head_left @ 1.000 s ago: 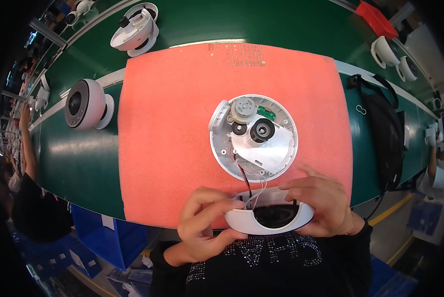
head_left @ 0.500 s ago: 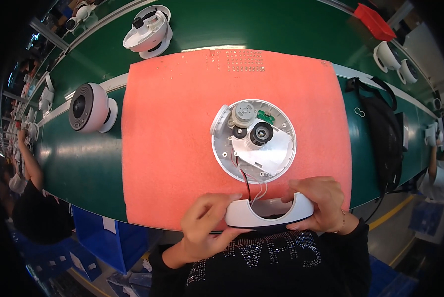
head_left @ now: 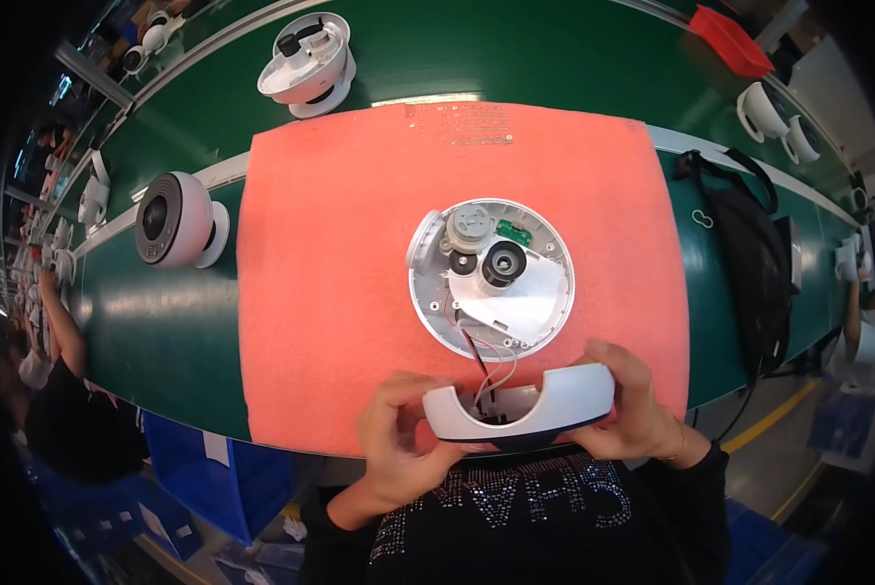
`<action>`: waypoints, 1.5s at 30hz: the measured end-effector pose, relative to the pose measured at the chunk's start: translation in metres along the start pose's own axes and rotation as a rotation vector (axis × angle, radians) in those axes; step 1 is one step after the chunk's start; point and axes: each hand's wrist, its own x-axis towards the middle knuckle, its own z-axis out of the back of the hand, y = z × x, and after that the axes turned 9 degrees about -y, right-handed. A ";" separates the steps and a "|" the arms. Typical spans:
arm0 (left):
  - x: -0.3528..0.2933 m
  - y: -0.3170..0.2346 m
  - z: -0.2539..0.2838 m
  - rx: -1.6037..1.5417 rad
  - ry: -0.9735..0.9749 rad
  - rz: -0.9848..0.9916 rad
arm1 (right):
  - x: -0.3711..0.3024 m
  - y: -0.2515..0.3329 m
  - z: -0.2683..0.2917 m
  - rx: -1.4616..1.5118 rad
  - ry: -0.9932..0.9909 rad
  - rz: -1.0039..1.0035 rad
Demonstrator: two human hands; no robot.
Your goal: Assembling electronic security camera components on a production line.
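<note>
Your left hand (head_left: 398,429), right hand (head_left: 635,409) half-curled, gripping white shell (head_left: 556,408) by ends | long axis left-right | round housing (head_left: 425,320) just beyond

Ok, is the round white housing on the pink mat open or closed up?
Open: the round white housing shows its round grey motor, green circuit board and black cylinder uncovered.

mat (head_left: 320,273): coral pink | bench (head_left: 155,322): green | cover (head_left: 566,405): white, dark-edged | shell (head_left: 439,328): white | circuit board (head_left: 514,232): green

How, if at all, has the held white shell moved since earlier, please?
Yes: against the pink mat, the white shell has shifted slightly left and up the picture.
</note>
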 end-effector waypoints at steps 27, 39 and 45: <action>0.017 -0.024 -0.076 0.415 0.177 -0.213 | 0.000 0.031 0.092 0.065 0.042 -0.039; 0.019 -0.043 -0.091 0.005 0.017 0.154 | 0.012 0.042 0.112 0.419 0.094 -0.356; 0.008 -0.040 -0.088 0.265 0.099 -0.062 | -0.002 0.031 0.115 0.405 0.067 -0.211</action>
